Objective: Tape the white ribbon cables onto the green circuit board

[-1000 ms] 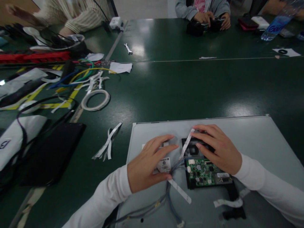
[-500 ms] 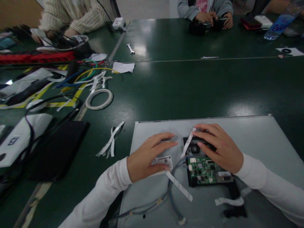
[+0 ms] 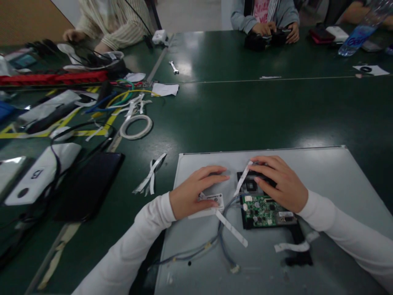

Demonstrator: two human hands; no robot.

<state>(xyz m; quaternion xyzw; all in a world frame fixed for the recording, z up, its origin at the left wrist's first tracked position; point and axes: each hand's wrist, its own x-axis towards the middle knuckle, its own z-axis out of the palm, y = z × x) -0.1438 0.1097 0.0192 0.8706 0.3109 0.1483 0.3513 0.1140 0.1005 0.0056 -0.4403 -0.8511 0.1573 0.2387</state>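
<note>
My left hand (image 3: 195,191) lies over the left part of a flat grey metal panel (image 3: 316,172), fingers spread and thumb apart. Its thumb tip rests at the upper end of a white tape strip (image 3: 231,229), beside a printed label (image 3: 217,200). My right hand (image 3: 282,182) reaches over a black bracket carrying a green circuit board (image 3: 260,211). Its fingers are stretched out, with the fingertips touching the top of another white tape strip (image 3: 242,179). That strip's lower end meets a bundle of grey-blue wires (image 3: 220,235). A third tape strip (image 3: 293,247) curls near the bracket's lower arm.
Cut tape strips (image 3: 150,176), a tape roll (image 3: 136,127), a black phone-like slab (image 3: 90,184), a white box (image 3: 43,174) and tangled cables lie to the left. Farther off are a wrench (image 3: 173,67), a water bottle (image 3: 357,37) and two people's hands at work.
The camera view has shifted slightly, so the scene sits a little differently. Both hands keep nearly the same pose over the panel. One person across the table has moved a hand.
</note>
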